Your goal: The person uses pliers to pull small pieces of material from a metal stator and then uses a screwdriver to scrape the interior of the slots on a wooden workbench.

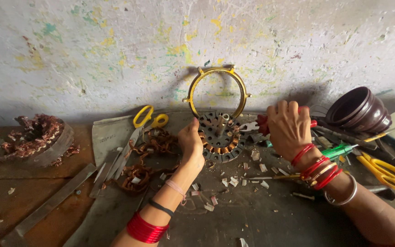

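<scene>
- Stator core [220,137] sits mid-bench under a brass ring [216,91], copper windings showing.
- left hand [190,142] steadies its edge, fingers loosely curled.
- right hand [289,128] grips a red-handled tool [262,123] beside it.

A brass-coloured metal ring [216,91] leans upright against the paint-flecked wall [92,50]. Yellow-handled scissors [148,119] lie near tangled copper wire scraps [145,155]. A second yellow-handled pair of scissors [385,171] lies at the right, below stacked dark brown bowls [360,110]. A coil of burnt copper winding [35,137] rests at the far left of the dark tabletop [252,215], beside flat metal strips [51,203].
</scene>
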